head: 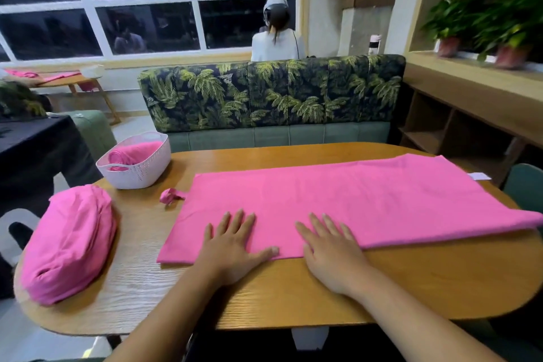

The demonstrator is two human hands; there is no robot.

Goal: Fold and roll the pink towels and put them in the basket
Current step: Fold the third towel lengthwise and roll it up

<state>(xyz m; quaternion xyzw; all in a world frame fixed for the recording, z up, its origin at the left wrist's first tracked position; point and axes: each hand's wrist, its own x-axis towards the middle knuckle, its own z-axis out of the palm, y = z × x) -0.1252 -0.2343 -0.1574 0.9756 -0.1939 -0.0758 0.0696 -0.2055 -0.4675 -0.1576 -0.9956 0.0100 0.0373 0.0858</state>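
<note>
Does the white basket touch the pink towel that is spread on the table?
Apart. The head view shows bare table between the basket and the spread towel.

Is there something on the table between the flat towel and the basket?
Only a small pink scrap lies between the towel and the basket, off the towel's far left corner; nothing else visible stands there.
</note>
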